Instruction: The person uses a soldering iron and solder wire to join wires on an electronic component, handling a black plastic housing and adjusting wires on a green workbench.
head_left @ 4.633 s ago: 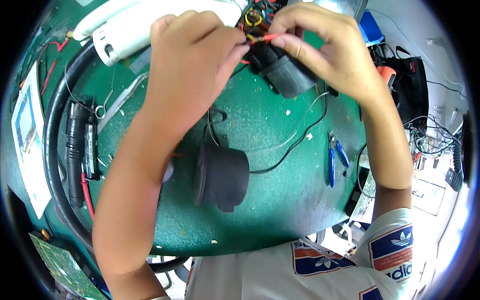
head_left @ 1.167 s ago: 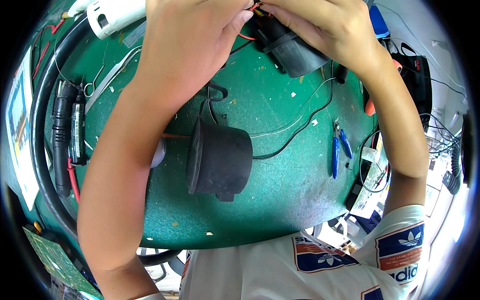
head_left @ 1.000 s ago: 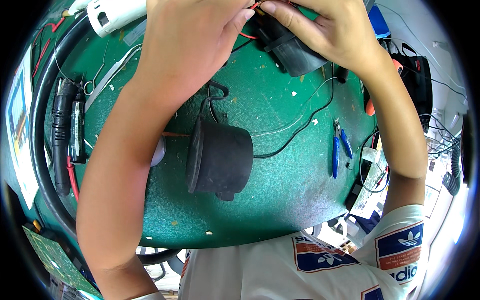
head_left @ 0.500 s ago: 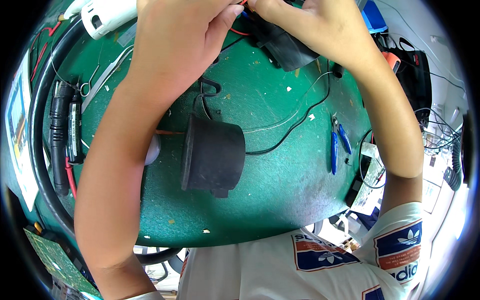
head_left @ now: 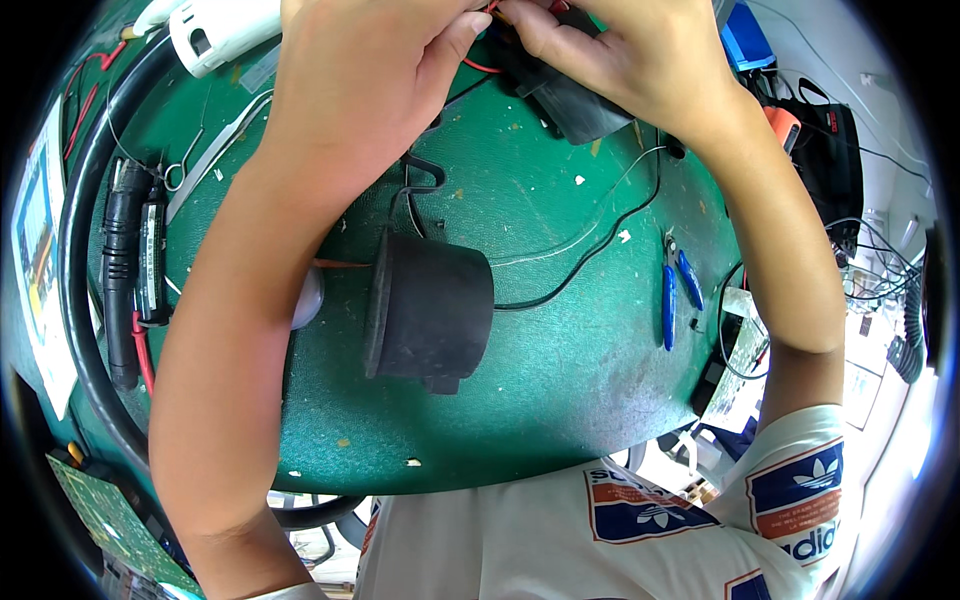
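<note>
At the top edge my left hand (head_left: 385, 75) and my right hand (head_left: 640, 60) come close together, thumbs nearly meeting. The left thumb and fingers pinch a thin red wire (head_left: 482, 67); their tips are partly cut off by the picture's edge. My right hand is closed too, its thumb beside the wire, but what its fingers hold is hidden. Under the right hand lies a black plastic housing (head_left: 585, 112). Below them a black cup-shaped housing (head_left: 435, 305) rests on its side on the green table mat (head_left: 560, 400), with a black cable (head_left: 590, 270) running from it.
Blue-handled cutters (head_left: 670, 300) lie at the right. At the left are a black flashlight-like tube (head_left: 122, 240), tweezers (head_left: 215, 150), a thick black hose (head_left: 72, 250) and a white plastic casing (head_left: 225, 35). A green circuit board (head_left: 120, 525) stands at lower left.
My right thumb and fingers have shifted slightly at the top edge, and a bit more red shows between them. The view has moved a little; the things on the mat stay put.
</note>
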`<state>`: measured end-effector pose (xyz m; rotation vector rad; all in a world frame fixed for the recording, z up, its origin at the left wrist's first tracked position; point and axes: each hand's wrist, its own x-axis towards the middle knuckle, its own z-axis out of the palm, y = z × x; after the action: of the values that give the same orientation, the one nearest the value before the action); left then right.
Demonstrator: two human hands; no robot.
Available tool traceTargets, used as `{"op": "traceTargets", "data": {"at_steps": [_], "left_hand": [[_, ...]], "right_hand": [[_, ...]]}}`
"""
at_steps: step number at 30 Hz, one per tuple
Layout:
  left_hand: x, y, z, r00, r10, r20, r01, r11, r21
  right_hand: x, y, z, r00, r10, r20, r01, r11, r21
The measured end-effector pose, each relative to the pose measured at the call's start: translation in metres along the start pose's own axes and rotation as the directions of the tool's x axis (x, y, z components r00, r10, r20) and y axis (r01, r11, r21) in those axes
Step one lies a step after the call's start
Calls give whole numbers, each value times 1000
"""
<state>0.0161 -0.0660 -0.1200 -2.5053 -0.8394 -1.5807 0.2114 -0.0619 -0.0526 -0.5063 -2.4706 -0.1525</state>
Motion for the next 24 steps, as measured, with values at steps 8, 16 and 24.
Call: {"op": "traceTargets", "data": {"at_steps": [8, 16, 24], "left_hand": [[-3, -2, 3, 1000, 4, -17, -4, 1000, -11], [1, 3, -3, 999, -24, 28, 24, 999, -34], [1, 4, -1, 1000, -10, 0, 10, 1000, 17]], "right_hand": [[9, -6, -11, 972, 145, 185, -158, 986, 57], [8, 0, -18, 949, 181, 257, -215, 970, 112], [4, 4, -9, 993, -40, 107, 35, 998, 48]]}}
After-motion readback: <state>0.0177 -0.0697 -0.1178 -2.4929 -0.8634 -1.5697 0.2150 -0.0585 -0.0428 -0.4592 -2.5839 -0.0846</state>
